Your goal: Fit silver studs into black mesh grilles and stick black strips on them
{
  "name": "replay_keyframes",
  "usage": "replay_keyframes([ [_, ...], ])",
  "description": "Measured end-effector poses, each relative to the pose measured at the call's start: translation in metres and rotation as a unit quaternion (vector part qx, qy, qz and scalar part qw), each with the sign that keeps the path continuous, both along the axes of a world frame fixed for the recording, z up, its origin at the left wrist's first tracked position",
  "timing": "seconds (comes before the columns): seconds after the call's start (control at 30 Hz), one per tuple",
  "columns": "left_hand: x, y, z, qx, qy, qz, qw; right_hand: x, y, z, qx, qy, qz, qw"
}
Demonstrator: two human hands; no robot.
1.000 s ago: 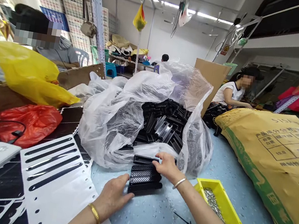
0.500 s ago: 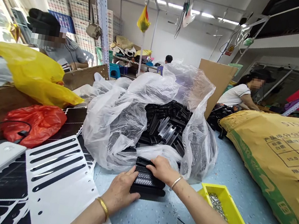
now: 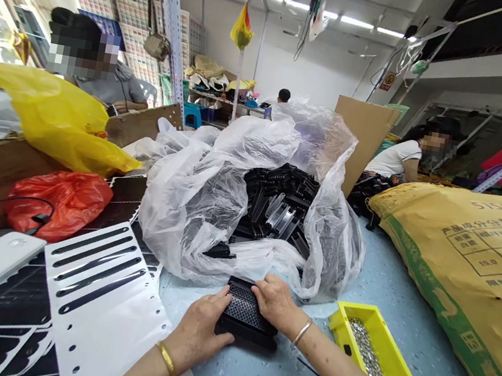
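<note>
A stack of black perforated plastic parts (image 3: pixel 245 311) lies on the pale blue table just in front of a clear plastic bag (image 3: pixel 200 198) full of the same black parts (image 3: pixel 279 206). My left hand (image 3: pixel 199 331) presses against the stack's left side with fingers curled on it. My right hand (image 3: pixel 275 301) covers the stack's right end, fingers bent over the top. Both hands squeeze the stack between them.
White backing sheets with black strip stickers (image 3: pixel 92 289) lie at the left, beside a red bag (image 3: pixel 57 202) and a yellow bag (image 3: pixel 56 121). A yellow tray of small metal pieces (image 3: pixel 372 355) sits at the right, before a big yellow sack (image 3: pixel 475 266). Other people sit behind.
Both hands closed in on the stack of black parts and pulled it a little nearer to me; the parts now sit squared together.
</note>
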State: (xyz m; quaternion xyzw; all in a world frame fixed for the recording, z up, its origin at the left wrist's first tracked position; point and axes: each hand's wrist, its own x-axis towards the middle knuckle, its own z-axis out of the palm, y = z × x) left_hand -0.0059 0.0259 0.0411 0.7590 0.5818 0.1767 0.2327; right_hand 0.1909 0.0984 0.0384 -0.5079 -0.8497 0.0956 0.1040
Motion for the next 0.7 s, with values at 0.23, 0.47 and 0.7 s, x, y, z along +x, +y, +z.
replay_keyframes([
  [0.23,-0.004,0.004,-0.001,0.046,-0.028,0.005,0.999,0.028,0.020,0.013,-0.052,0.049,-0.093,0.993],
  [0.47,-0.011,0.062,0.016,0.035,0.067,-0.094,0.993,0.045,0.015,0.018,-0.157,0.074,-0.079,0.982],
  [0.7,-0.009,0.101,0.011,-0.001,0.105,-0.158,0.982,0.047,0.025,0.011,-0.246,0.138,-0.077,0.956],
])
